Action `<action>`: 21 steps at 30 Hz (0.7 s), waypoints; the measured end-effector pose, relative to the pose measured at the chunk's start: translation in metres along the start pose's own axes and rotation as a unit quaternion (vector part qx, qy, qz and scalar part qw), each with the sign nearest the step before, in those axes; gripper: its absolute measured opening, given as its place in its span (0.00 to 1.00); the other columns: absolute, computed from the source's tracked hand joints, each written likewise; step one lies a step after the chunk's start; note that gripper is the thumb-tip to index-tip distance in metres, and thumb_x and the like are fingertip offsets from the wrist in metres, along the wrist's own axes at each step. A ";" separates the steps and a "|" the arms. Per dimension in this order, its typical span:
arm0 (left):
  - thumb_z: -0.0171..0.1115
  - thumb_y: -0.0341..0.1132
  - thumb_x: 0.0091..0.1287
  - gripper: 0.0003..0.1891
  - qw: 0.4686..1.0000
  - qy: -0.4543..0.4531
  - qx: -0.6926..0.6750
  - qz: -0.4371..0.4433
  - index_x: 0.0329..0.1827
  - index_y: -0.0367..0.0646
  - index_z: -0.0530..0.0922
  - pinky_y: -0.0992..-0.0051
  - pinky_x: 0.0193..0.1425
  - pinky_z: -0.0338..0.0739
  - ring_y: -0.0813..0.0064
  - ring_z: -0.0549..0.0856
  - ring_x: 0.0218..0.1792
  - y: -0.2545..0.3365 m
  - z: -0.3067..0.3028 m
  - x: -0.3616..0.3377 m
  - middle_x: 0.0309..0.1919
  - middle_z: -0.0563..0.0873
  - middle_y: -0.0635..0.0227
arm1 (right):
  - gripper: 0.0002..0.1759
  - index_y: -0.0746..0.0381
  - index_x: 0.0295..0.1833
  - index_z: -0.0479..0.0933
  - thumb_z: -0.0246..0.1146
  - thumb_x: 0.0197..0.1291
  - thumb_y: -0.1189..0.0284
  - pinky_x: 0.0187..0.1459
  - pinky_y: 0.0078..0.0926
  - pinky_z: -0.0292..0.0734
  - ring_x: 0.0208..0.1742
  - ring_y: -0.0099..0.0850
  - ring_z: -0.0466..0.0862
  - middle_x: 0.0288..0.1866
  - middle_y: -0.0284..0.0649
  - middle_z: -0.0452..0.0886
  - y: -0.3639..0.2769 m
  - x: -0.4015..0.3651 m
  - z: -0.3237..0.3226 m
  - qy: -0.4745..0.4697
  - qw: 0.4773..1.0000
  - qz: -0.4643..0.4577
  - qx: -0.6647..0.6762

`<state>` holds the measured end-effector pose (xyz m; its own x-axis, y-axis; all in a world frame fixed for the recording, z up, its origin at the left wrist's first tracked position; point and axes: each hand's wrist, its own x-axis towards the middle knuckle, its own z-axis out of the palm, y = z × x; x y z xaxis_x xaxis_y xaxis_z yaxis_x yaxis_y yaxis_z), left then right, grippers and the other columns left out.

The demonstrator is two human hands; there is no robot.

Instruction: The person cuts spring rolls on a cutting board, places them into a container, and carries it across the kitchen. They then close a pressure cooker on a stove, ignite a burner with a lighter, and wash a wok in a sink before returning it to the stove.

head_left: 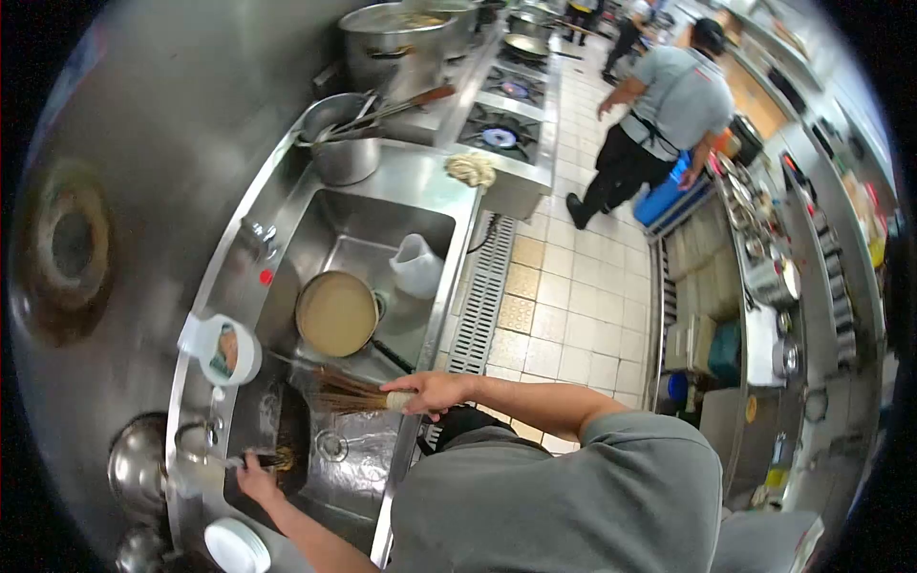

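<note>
My right hand (432, 393) is wrapped round the pale bound handle of a bamboo wok brush (351, 393), whose brown bristles spread over the near sink basin (368, 497). Lower in the view, the fingers of my left hand (256, 480) are closed at the edge of a dark wok (287, 420) tilted in that basin. Part of the wok lies in shadow. In the adjoining basin sit a pan of cloudy tan liquid (336, 315), its dark handle pointing towards me, and a white plastic jug (416, 267).
A white container (234, 351) stands on the back ledge near the faucet (196, 441). White bowls (237, 546) are stacked lower left. Beyond the sink are a metal pot (346, 160), a cloth (470, 170) and lit burners (499, 138). A co-worker (659, 115) walks in the tiled aisle.
</note>
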<state>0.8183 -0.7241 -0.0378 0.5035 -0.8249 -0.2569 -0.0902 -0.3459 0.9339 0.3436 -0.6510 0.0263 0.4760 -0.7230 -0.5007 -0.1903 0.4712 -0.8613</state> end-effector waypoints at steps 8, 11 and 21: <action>0.64 0.54 0.69 0.32 0.971 0.106 0.213 -0.010 0.56 0.27 0.81 0.64 0.57 0.76 0.60 0.83 0.49 -0.054 -0.006 0.122 0.51 0.87 0.52 | 0.28 0.56 0.66 0.78 0.65 0.56 0.67 0.40 0.44 0.80 0.36 0.44 0.87 0.41 0.45 0.87 0.031 0.028 0.014 0.080 0.893 -0.272 -0.351; 0.64 0.66 0.63 0.34 0.922 0.136 0.356 -0.065 0.44 0.37 0.89 0.61 0.57 0.75 0.64 0.85 0.44 0.041 0.044 0.022 0.42 0.90 0.58 | 0.22 0.53 0.57 0.82 0.62 0.55 0.65 0.47 0.51 0.80 0.46 0.51 0.85 0.44 0.46 0.87 -0.021 0.012 0.027 0.003 0.888 -0.141 -0.439; 0.70 0.68 0.53 0.46 0.967 -0.067 0.229 -0.093 0.51 0.24 0.83 0.64 0.61 0.76 0.55 0.86 0.56 -0.044 -0.013 0.034 0.53 0.87 0.44 | 0.16 0.52 0.51 0.83 0.61 0.57 0.66 0.51 0.48 0.82 0.52 0.44 0.85 0.50 0.43 0.86 -0.057 0.049 0.075 -0.053 0.794 -0.190 -0.575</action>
<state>0.8505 -0.7315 -0.0845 0.4349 -0.7696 -0.4676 -0.3960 -0.6298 0.6683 0.4424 -0.6756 0.0573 0.7446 -0.6274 -0.2279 -0.6448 -0.5879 -0.4885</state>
